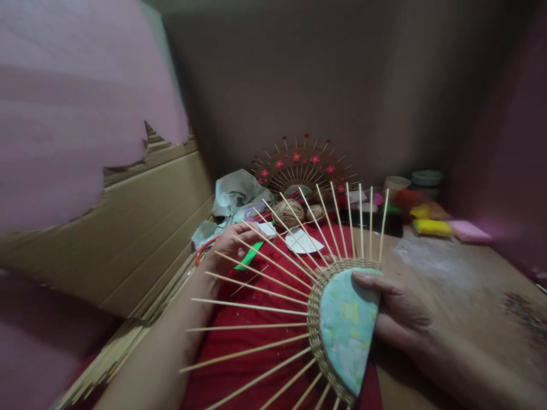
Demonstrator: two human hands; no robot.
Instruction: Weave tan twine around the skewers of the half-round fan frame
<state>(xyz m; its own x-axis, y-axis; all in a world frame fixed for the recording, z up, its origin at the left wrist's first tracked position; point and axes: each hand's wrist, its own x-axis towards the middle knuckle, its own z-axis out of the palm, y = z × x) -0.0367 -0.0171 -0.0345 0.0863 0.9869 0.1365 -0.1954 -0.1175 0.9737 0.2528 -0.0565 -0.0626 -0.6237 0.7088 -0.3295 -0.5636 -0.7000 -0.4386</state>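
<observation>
My right hand (397, 307) grips a half-round woven fan frame (346, 319) by its straight edge, with the thumb on the pale blue and yellow cloth-covered face. Thin wooden sticks (250, 327) spread out from its woven cord rim (315, 307). Behind those sticks, my left hand (235, 242) reaches over the red cloth, fingers stretched forward and partly hidden. Its fingertips are by a small white piece (267, 230), and whether they touch it I cannot tell. A green strip (249, 256) and an orange-red handle (205, 249) lie close to this hand.
Balls of brown twine (288, 213) and a white half-round paper (304, 241) lie on the red cloth (256, 376). A finished fan with pink flowers (296, 156) leans at the back wall. Cardboard (162, 228) stands left. Yellow (432, 228) and pink (470, 232) packs sit right.
</observation>
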